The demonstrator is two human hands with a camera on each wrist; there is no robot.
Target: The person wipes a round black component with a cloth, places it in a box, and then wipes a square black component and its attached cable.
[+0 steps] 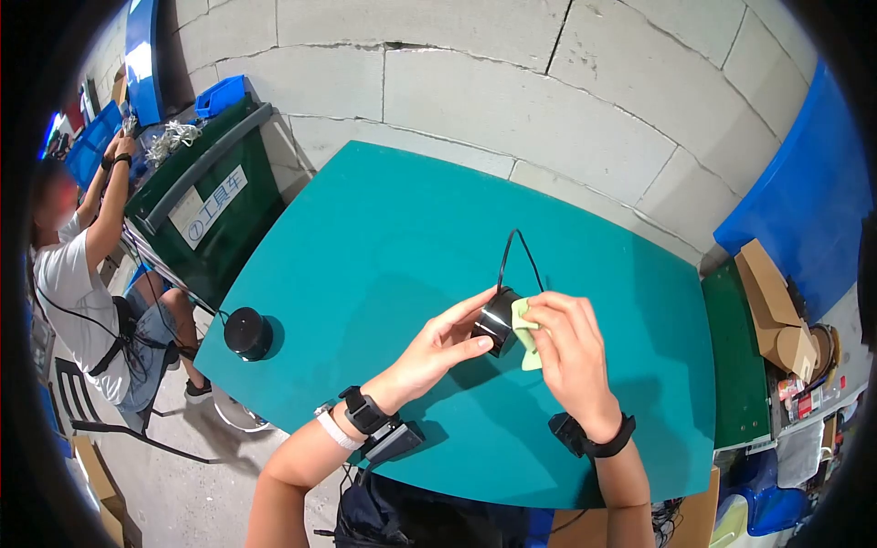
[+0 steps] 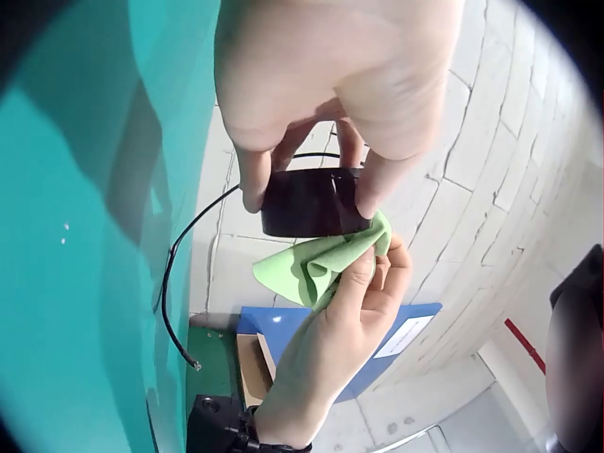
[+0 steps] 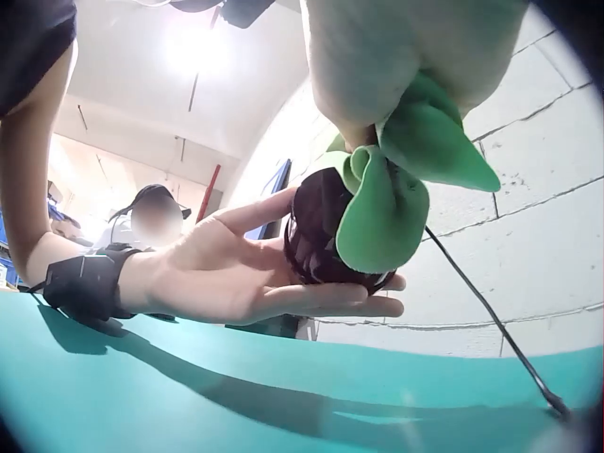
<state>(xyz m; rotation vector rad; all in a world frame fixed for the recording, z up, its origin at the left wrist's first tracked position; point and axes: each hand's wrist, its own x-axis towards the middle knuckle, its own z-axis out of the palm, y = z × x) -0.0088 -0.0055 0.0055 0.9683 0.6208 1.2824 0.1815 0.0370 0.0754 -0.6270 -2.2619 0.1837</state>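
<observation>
My left hand (image 1: 437, 345) grips a glossy black round device (image 1: 494, 321), thumb on one side and fingers on the other. From it a thin black cable (image 1: 513, 234) loops up and back down toward the table. In my right hand (image 1: 571, 352) a light green cloth (image 1: 525, 336) is pinched between thumb and fingers. The cloth lies against the device's side facing that hand, as the right wrist view also shows, with folds of cloth (image 3: 382, 222) over the black surface. The device (image 2: 316, 202) is held above the green table (image 1: 393, 247).
A second black round device (image 1: 248, 334) stands at the table's left edge. Left of the table, a person (image 1: 87, 292) sits beside a dark green tool cart (image 1: 210, 201). A block wall (image 1: 475, 82) runs along the back, and an open cardboard box (image 1: 775, 310) stands at right.
</observation>
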